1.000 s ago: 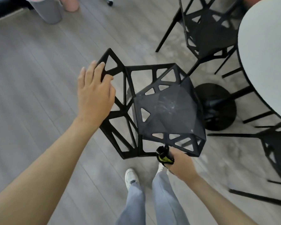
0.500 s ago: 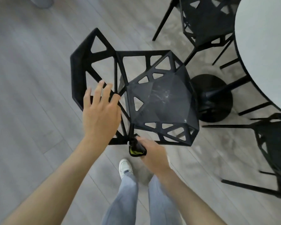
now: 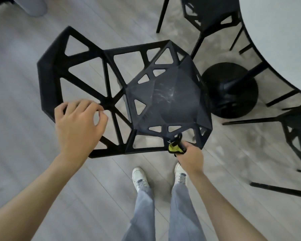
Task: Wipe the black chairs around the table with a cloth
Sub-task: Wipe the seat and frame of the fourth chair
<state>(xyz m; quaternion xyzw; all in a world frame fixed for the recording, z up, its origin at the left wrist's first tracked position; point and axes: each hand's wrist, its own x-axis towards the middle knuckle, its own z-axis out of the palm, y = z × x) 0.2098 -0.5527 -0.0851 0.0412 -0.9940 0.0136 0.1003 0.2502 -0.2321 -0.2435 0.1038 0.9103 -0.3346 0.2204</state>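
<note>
- So the black plastic chair with the triangle cut-outs (image 3: 163,94) is sitting on the grey wood-look floor (image 3: 24,66), pulled out from the round white bench (image 3: 281,37), right in front of the person's feet.
- Left hand (image 3: 76,124) is over the open lattice backrest, fingers (image 3: 87,105) curled and touching a strut. Can't tell if it's really gripping it or just resting on it.
- Right hand (image 3: 189,157) is clenched around a bunched-up black and yellow cloth (image 3: 175,146), held right at the front edge of the seat.
- Progress-wise: the seat has pale scuffy streaks in the middle, so I'd say this chair isn't finished, maybe only the frame edges are getting attention.
- Two more black chairs, one at the top (image 3: 210,16) and one on the right (image 3: 295,134), are tucked by the bench. Can't tell if those have been wiped.
</note>
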